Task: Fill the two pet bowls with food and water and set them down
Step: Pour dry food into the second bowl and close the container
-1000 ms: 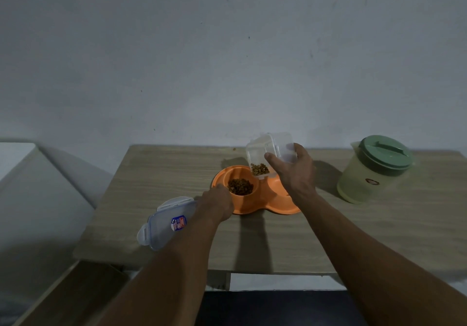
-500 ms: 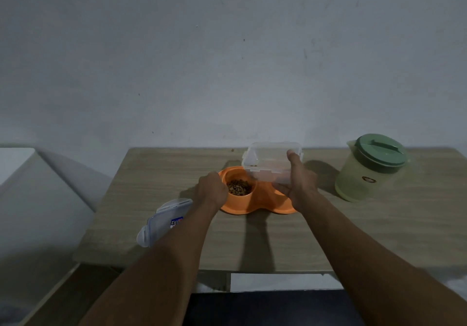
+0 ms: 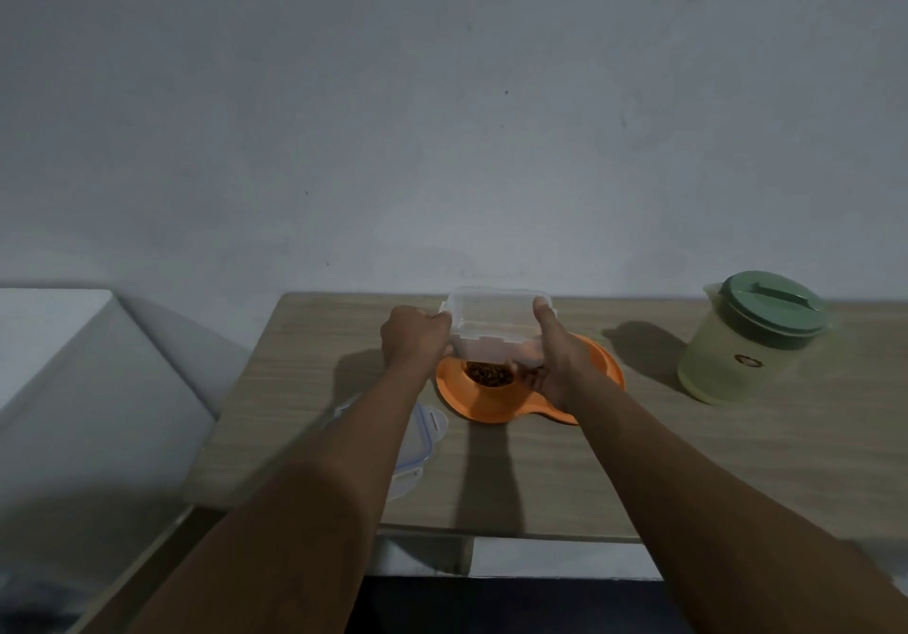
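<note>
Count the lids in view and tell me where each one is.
2. A green lid sits on the pitcher at the table's right; a clear lid lies flat on the table near its front edge, partly hidden by the left forearm.

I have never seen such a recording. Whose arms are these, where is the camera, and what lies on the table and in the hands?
No machine is here: the two arms belong to a person, and the single camera is worn on that person's head, so you look forward and down along the arms. The left hand and the right hand both grip a clear plastic container over an orange double pet bowl, which stands on a wooden table. The bowl's left hollow holds brown dry food; the right hollow is hidden behind the right hand. The container's lid lies on the table, partly behind the left forearm. At the right stands a pale pitcher with its green top on. Whether food remains in the container, I cannot tell.
</note>
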